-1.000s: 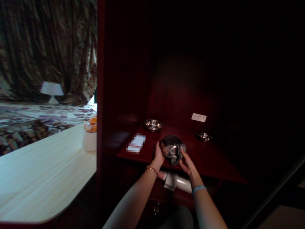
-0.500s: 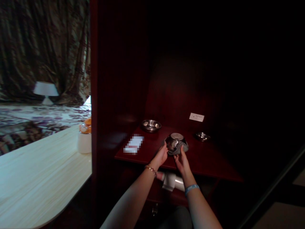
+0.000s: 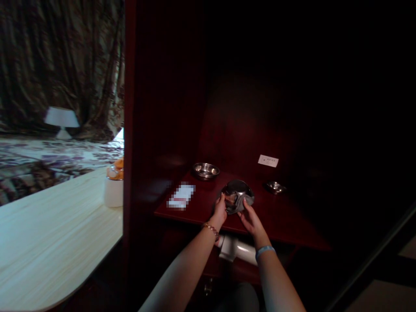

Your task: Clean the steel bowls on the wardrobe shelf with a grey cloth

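Observation:
A shiny metal bowl (image 3: 238, 187) is held between my two hands, over the front part of the dark red shelf (image 3: 286, 221). My left hand (image 3: 220, 208) grips its left side, thumb on the outside. At the right, my right hand (image 3: 250, 216) presses a grey cloth (image 3: 239, 203) against the near side of the bowl. Part of the cloth bunches under the bowl and between the hands. Behind it, a wider metal bowl (image 3: 206, 171) sits at the back left, and a small metal dish (image 3: 275, 187) lies to the right.
A blurred-out white item (image 3: 182, 196) lies on the shelf's left side. A white socket plate (image 3: 268, 161) is on the back wall. Below the shelf is a white cylindrical object (image 3: 245, 252). Left of the partition, a white container (image 3: 113, 193) stands on a pale table (image 3: 58, 234).
The bowl has turned and tilted in my hands, its flat base now darker and facing more away. The cloth has shifted across its near side.

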`<state>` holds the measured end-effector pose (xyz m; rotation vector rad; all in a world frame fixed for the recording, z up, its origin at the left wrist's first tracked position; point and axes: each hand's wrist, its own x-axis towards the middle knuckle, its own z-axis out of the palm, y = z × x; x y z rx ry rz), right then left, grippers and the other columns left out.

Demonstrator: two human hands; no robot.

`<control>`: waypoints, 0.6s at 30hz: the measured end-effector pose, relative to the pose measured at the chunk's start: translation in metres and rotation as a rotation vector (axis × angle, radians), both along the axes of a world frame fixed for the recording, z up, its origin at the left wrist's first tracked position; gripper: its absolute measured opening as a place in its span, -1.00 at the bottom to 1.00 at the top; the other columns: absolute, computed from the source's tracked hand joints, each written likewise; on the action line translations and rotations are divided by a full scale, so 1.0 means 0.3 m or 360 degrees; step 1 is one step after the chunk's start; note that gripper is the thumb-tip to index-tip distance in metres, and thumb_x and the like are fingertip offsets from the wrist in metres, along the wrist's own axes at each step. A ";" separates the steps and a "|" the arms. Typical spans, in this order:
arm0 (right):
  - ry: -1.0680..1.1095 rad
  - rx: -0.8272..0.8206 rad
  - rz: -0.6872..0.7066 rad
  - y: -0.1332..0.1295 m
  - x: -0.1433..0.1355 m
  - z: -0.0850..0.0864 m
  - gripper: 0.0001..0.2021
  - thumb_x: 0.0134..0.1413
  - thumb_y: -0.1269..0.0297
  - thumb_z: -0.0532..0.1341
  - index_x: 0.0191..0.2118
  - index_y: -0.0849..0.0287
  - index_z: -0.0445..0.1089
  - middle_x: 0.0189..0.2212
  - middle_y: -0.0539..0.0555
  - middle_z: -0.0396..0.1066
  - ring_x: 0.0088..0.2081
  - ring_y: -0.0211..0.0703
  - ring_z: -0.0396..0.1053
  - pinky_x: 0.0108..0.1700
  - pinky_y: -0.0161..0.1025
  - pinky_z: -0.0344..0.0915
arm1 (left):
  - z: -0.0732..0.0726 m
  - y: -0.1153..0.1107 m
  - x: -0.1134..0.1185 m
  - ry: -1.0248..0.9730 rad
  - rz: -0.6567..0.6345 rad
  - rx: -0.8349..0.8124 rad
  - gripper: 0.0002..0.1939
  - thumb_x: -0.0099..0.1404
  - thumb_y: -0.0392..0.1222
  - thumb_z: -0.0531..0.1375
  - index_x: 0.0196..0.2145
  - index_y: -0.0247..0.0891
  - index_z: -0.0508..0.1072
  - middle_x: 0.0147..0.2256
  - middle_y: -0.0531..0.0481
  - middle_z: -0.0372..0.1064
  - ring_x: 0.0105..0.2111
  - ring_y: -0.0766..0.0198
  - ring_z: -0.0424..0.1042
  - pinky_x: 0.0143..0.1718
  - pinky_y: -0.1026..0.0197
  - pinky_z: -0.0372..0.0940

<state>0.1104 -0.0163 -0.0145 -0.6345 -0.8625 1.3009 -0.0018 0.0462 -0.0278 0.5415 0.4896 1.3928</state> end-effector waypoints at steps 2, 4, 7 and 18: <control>0.0014 0.0002 -0.0028 -0.001 0.001 -0.007 -0.66 0.00 0.11 0.41 -0.09 0.08 0.51 -0.11 -0.01 0.60 -0.08 -0.20 0.54 0.01 -0.27 0.44 | -0.008 0.005 0.009 0.0072 0.0105 -0.0061 -0.60 0.27 0.14 0.23 -0.23 -0.30 0.50 -0.34 -0.16 0.56 -0.35 0.16 0.55 -0.26 0.15 0.39; -0.0012 -0.0006 -0.0031 -0.007 -0.001 -0.011 -0.67 0.02 0.10 0.40 -0.10 0.08 0.51 -0.11 -0.01 0.60 -0.09 -0.19 0.54 -0.01 -0.25 0.45 | -0.016 0.009 0.011 0.0126 0.0200 -0.0142 -0.60 0.29 0.15 0.21 -0.23 -0.29 0.49 -0.31 -0.15 0.55 -0.36 0.18 0.54 -0.27 0.16 0.37; -0.0053 -0.0030 -0.0007 -0.016 -0.005 -0.013 -0.69 0.03 0.12 0.39 -0.11 0.08 0.51 -0.10 0.01 0.59 -0.07 -0.20 0.53 -0.01 -0.28 0.45 | -0.023 0.007 0.004 0.0093 0.0188 -0.0193 -0.62 0.31 0.13 0.17 -0.20 -0.27 0.49 -0.27 -0.14 0.55 -0.33 0.20 0.54 -0.22 0.16 0.37; 0.0375 -0.0025 -0.0248 -0.013 -0.004 -0.007 -0.71 0.11 0.19 0.34 -0.05 0.12 0.48 -0.13 0.03 0.60 -0.05 -0.26 0.54 0.07 -0.34 0.44 | 0.027 -0.056 -0.007 -0.0074 -0.0370 0.0287 -0.70 0.22 -0.11 0.33 -0.15 -0.34 0.53 -0.13 -0.20 0.56 -0.03 0.14 0.49 0.16 0.12 0.21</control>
